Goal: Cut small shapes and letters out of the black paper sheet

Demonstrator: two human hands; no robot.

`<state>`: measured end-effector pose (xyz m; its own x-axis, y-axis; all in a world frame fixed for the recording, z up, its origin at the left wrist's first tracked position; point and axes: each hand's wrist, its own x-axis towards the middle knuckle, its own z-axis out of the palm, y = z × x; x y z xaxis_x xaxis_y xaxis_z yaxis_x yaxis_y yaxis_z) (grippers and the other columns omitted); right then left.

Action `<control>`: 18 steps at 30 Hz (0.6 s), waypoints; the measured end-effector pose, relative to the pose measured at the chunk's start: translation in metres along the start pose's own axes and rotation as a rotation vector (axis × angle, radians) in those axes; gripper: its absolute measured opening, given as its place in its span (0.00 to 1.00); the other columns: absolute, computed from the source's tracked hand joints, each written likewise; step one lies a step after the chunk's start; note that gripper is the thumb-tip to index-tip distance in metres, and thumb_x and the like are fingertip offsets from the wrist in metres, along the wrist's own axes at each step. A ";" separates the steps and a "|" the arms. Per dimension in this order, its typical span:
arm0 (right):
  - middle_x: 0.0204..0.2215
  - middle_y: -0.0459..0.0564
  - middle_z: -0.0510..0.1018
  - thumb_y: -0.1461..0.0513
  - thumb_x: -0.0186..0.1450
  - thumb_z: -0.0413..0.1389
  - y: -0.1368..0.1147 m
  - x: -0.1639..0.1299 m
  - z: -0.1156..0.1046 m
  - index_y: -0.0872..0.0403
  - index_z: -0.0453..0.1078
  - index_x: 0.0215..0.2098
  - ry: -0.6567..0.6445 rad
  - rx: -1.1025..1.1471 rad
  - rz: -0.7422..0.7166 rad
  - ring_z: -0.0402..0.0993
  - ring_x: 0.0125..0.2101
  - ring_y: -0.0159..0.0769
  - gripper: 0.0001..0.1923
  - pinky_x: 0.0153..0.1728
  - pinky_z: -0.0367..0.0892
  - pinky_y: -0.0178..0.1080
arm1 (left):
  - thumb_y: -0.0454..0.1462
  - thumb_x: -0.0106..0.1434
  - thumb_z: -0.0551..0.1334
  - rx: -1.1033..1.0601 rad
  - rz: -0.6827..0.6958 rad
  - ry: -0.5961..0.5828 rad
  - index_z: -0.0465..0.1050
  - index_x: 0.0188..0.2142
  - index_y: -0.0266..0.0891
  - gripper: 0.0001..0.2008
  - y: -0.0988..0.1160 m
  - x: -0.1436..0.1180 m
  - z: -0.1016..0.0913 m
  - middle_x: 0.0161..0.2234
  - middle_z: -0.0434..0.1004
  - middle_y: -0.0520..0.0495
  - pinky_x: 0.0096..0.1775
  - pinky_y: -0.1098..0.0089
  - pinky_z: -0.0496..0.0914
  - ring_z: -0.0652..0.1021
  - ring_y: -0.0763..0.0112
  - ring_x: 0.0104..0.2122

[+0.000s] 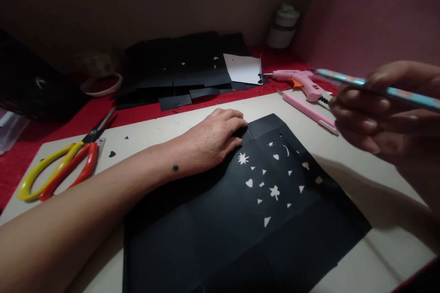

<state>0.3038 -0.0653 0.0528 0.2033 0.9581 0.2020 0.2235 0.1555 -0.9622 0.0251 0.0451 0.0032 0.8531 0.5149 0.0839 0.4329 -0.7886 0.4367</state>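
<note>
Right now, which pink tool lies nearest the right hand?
The slim pink knife, flat on the board just below the right hand; the pink glue gun sits farther back.

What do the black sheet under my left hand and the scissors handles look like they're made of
The black sheet looks like matte paper or thin card: it lies flat, shows fold creases, and has small shapes cleanly cut through it. The left hand presses on its far edge. The scissors seem to have glossy plastic handles, yellow and red, with light glinting off them; the blades look like dark metal, though that is dim.
</note>
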 end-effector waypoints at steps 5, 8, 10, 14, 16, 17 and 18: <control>0.17 0.40 0.63 0.48 0.51 0.78 0.008 -0.002 0.042 0.49 0.77 0.24 -0.257 0.389 0.306 0.62 0.17 0.26 0.19 0.14 0.57 0.32 | 0.35 0.74 0.59 0.010 0.011 0.094 0.76 0.59 0.30 0.18 -0.003 0.000 0.011 0.61 0.76 0.34 0.65 0.53 0.69 0.73 0.54 0.62; 0.14 0.42 0.68 0.46 0.61 0.71 0.015 -0.003 0.059 0.49 0.82 0.29 -0.267 0.383 0.345 0.64 0.16 0.27 0.17 0.14 0.59 0.31 | 0.34 0.75 0.59 0.029 0.025 0.136 0.75 0.61 0.29 0.18 -0.003 -0.001 0.019 0.62 0.75 0.33 0.65 0.50 0.69 0.73 0.52 0.61; 0.20 0.50 0.81 0.49 0.62 0.69 0.017 -0.006 0.064 0.50 0.86 0.36 -0.280 0.372 0.342 0.79 0.24 0.35 0.14 0.22 0.70 0.34 | 0.34 0.75 0.58 0.037 0.033 0.155 0.75 0.61 0.30 0.18 -0.003 -0.002 0.022 0.61 0.75 0.32 0.64 0.49 0.70 0.73 0.52 0.60; 0.31 0.50 0.87 0.51 0.63 0.68 0.024 -0.013 0.066 0.48 0.85 0.34 -0.274 0.220 0.278 0.84 0.34 0.40 0.11 0.33 0.76 0.38 | 0.33 0.75 0.58 0.031 0.033 0.176 0.76 0.59 0.33 0.17 -0.003 -0.002 0.023 0.61 0.76 0.35 0.62 0.50 0.72 0.74 0.54 0.60; 0.27 0.45 0.82 0.51 0.65 0.67 0.027 -0.016 0.067 0.47 0.81 0.30 -0.252 0.054 0.223 0.77 0.28 0.33 0.11 0.27 0.70 0.34 | 0.33 0.75 0.57 0.019 0.027 0.178 0.76 0.59 0.34 0.17 -0.003 -0.002 0.021 0.61 0.77 0.36 0.62 0.51 0.73 0.74 0.56 0.60; 0.25 0.44 0.80 0.51 0.66 0.67 0.029 -0.016 0.067 0.48 0.79 0.28 -0.248 -0.011 0.211 0.73 0.25 0.30 0.13 0.22 0.66 0.32 | 0.33 0.76 0.57 0.012 0.025 0.174 0.77 0.59 0.35 0.17 -0.004 -0.002 0.019 0.61 0.77 0.37 0.62 0.52 0.73 0.74 0.56 0.60; 0.23 0.43 0.78 0.51 0.66 0.66 0.031 -0.015 0.068 0.48 0.78 0.28 -0.246 -0.050 0.210 0.69 0.22 0.28 0.13 0.19 0.61 0.32 | 0.33 0.75 0.57 0.005 0.027 0.165 0.77 0.59 0.35 0.17 -0.004 -0.003 0.017 0.61 0.77 0.37 0.62 0.53 0.73 0.75 0.57 0.60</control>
<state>0.2425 -0.0586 0.0079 0.0154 0.9983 -0.0562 0.2486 -0.0583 -0.9668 0.0259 0.0416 -0.0136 0.8052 0.5417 0.2413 0.4128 -0.8041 0.4277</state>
